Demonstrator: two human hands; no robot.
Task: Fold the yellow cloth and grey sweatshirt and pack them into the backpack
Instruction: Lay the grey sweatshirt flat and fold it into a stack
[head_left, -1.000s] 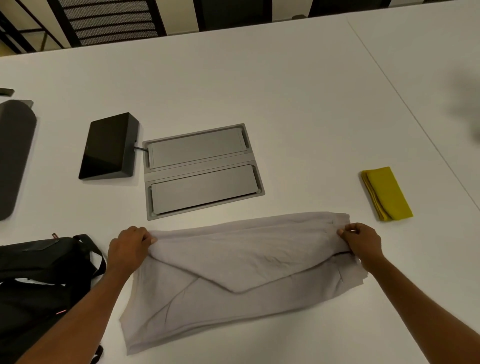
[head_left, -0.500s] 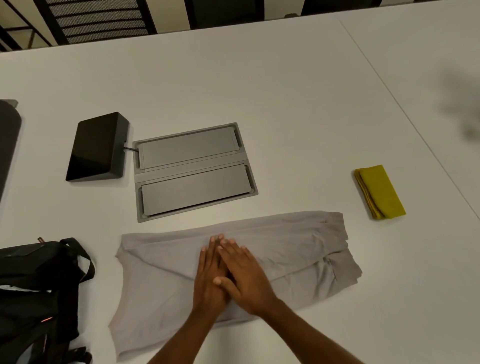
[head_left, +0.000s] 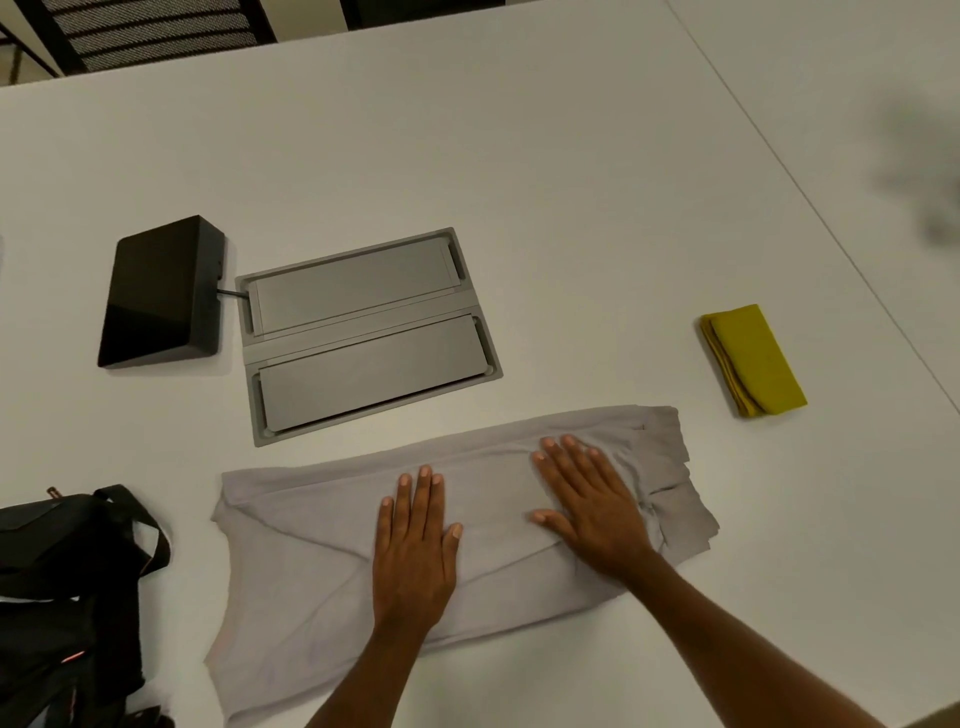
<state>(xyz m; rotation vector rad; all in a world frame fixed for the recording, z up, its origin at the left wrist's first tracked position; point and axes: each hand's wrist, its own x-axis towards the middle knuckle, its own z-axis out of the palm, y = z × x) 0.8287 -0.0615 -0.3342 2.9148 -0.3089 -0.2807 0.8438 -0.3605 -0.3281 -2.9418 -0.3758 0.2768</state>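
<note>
The grey sweatshirt (head_left: 311, 566) lies folded into a long band across the near part of the white table (head_left: 519, 156). My left hand (head_left: 415, 540) presses flat on its middle with straight fingers. My right hand (head_left: 587, 499) lies flat on its right part, fingers spread. The yellow cloth (head_left: 753, 361) sits folded in a small rectangle to the right, apart from both hands. The black backpack (head_left: 67, 587) rests at the left edge, partly cut off by the frame.
A grey cable hatch (head_left: 363, 332) is set into the table just beyond the sweatshirt. A black wedge-shaped box (head_left: 161, 293) stands to its left. A table seam (head_left: 810, 208) runs diagonally at the right. Chairs stand beyond the far edge.
My hands let go of the sweatshirt's ends, met flat at its middle, and have now slid apart, the right hand moving toward the right end.
</note>
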